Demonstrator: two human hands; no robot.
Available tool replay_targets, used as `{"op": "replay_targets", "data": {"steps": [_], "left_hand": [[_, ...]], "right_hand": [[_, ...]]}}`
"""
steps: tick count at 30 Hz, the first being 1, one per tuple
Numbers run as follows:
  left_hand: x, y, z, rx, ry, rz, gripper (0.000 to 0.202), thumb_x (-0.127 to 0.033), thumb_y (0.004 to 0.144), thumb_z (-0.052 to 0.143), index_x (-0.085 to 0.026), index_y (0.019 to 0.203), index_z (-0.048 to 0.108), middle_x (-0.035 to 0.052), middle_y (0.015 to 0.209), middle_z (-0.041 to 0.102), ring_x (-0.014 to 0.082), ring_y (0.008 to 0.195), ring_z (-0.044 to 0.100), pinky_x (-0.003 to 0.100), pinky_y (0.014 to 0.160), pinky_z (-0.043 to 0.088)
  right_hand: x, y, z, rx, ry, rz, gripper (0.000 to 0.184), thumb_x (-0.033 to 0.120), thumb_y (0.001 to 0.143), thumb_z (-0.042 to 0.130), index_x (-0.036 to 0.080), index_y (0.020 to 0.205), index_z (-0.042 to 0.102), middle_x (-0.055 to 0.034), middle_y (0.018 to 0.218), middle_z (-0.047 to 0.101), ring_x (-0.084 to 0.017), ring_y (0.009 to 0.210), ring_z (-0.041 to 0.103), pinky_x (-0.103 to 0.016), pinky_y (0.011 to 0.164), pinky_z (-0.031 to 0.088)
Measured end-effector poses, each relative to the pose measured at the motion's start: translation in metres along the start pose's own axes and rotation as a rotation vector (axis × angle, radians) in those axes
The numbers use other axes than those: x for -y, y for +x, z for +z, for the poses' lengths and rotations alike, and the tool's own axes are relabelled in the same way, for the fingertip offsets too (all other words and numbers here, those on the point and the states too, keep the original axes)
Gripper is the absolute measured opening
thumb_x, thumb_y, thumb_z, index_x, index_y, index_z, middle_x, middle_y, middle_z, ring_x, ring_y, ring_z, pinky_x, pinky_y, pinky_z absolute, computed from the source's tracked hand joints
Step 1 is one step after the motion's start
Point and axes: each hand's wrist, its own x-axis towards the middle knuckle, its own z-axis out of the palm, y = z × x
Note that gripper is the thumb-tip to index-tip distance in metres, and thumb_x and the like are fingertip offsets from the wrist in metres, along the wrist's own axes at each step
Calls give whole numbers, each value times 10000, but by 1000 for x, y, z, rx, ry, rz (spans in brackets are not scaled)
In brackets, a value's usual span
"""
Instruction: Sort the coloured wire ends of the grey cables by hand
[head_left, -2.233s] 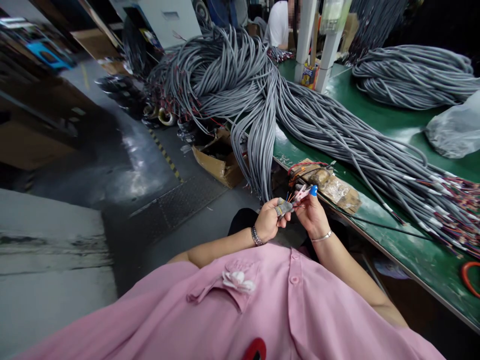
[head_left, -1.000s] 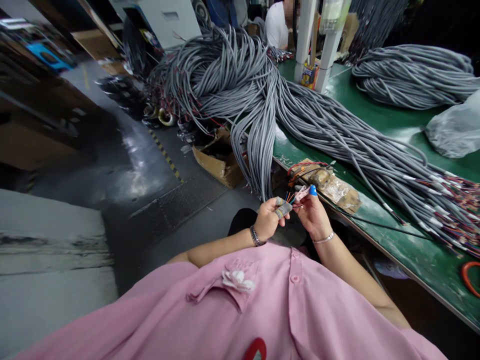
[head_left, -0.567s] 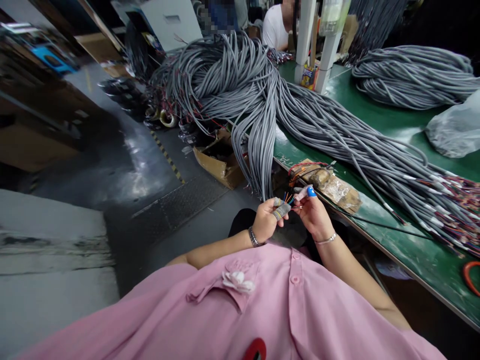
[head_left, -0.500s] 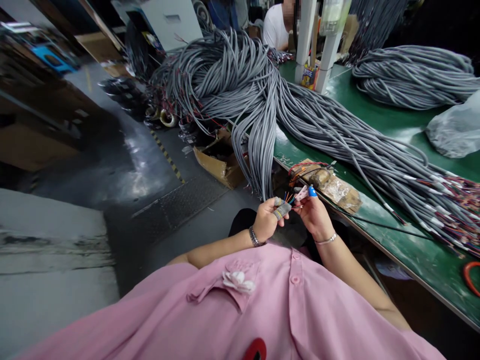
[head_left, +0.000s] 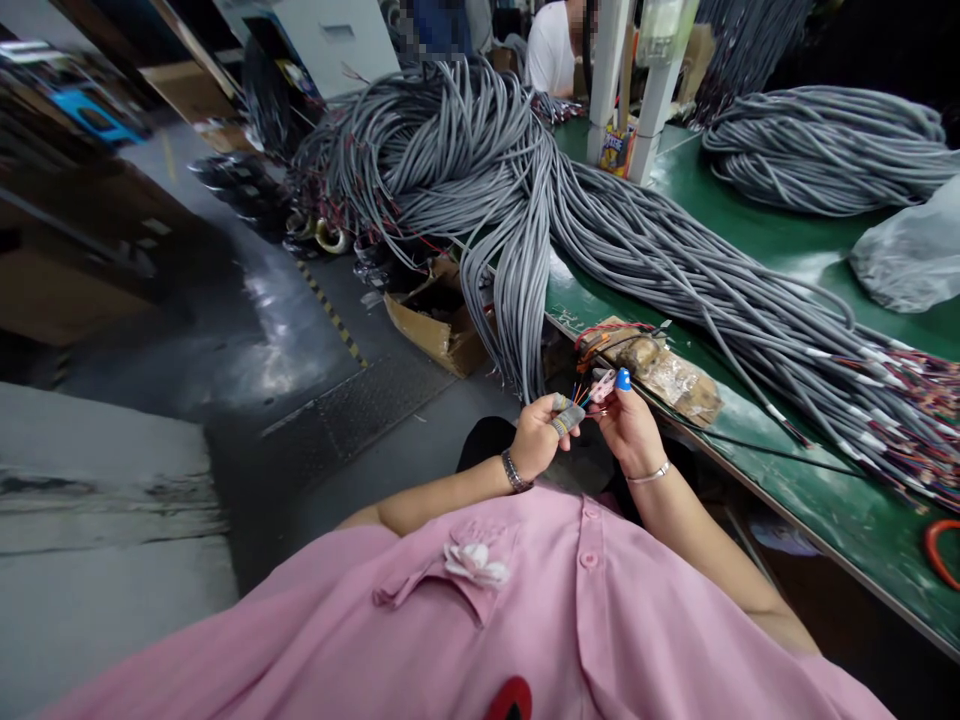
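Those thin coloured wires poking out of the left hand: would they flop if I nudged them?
The coloured wires would probably bend easily, being so thin. They may not flop completely: their free ends fan out past the left hand rather than drooping. Rolling away seems unlikely, as that hand appears to pinch them.

We can read no words or numbers here.
Far off, the bright pack beside the white posts carries lettering too blurred for us; at right, white tags on the grey cables look unreadable; at left, yellow-and-black stripes mark the floor.
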Motion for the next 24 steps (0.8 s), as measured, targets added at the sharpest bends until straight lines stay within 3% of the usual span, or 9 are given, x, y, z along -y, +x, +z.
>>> {"op": "replay_targets", "data": {"steps": [16,24], "left_hand": [[4,2,-1,26,68,4,274,-409,798,658,-141,764,614,-13,595,610,54,385,482,181,380,340],[4,1,-1,3,53,24,283,-412,792,669,-145,734,596,-7,600,621,57,389,485,182,387,348]], "right_hand": [[1,-2,5,-34,12,-11,286,454,749,745,184,739,654,12,686,638,-97,584,538,-220,521,440],[1,-5,2,43,59,36,355,537,749,722,189,761,654,15,684,639,-90,573,529,-209,529,464]]}}
